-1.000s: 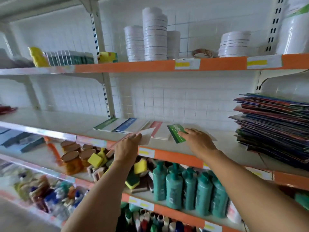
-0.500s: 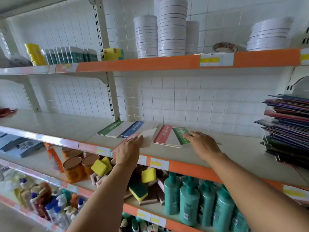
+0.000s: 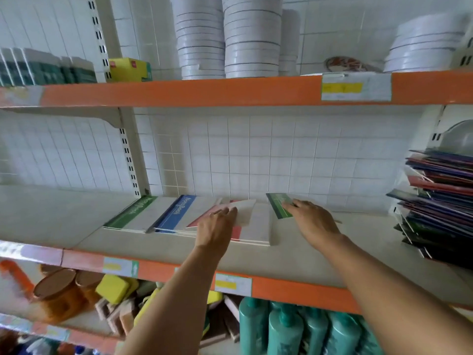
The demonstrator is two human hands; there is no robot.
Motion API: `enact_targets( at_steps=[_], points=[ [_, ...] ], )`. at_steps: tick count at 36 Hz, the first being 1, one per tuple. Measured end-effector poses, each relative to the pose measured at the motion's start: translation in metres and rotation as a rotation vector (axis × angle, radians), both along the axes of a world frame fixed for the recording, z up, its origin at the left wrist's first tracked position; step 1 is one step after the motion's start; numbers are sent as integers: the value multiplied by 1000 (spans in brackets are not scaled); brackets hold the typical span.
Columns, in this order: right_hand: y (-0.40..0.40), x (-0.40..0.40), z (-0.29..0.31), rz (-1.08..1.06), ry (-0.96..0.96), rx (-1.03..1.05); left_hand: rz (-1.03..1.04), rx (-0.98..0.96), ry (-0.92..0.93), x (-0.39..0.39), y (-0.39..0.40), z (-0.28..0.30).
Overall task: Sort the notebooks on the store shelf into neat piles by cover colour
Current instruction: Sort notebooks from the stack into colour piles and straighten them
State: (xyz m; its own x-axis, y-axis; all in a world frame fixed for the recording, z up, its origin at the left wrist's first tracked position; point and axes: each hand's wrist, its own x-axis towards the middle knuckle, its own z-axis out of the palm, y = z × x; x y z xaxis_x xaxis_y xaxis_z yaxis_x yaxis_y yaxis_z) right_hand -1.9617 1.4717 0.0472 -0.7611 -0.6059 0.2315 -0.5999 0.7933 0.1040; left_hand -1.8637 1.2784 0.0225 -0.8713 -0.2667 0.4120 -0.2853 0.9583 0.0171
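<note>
Three notebook piles lie side by side on the middle shelf: green-striped, blue-striped and red-striped. My left hand holds a red-striped notebook by its near edge, tilted over the red pile. A single green-striped notebook lies just right of that pile. My right hand rests on it with straight fingers and covers most of its white cover.
A tall, untidy stack of dark folders fills the shelf's right end. White plate stacks stand on the shelf above. Below are teal bottles, yellow sponges and brown-lidded jars.
My left hand has carried the red-striped notebook right and forward, from the shelf edge to over the red pile. My right hand has stayed on the green notebook. The view has moved closer.
</note>
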Motion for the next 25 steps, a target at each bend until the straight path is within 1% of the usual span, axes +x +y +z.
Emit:
enact_targets(
  at_steps=[7, 12, 18, 21, 25],
  points=[
    [-12, -4, -8, -99, -18, -5, -106, -36, -68, -37, -7, -11],
    [-18, -6, -21, -146, -16, -17, -168, -17, -115, -55, -9, -25],
    [-21, -10, -26, -178, -33, -10, -238, 48, -240, -69, -10, -41],
    [-22, -14, -25, -187, -39, -1, -269, 99, -346, -73, -14, -46],
    [-22, -19, -23, -198, -50, 0, -286, 106, -375, -76, -16, -51]
  ],
)
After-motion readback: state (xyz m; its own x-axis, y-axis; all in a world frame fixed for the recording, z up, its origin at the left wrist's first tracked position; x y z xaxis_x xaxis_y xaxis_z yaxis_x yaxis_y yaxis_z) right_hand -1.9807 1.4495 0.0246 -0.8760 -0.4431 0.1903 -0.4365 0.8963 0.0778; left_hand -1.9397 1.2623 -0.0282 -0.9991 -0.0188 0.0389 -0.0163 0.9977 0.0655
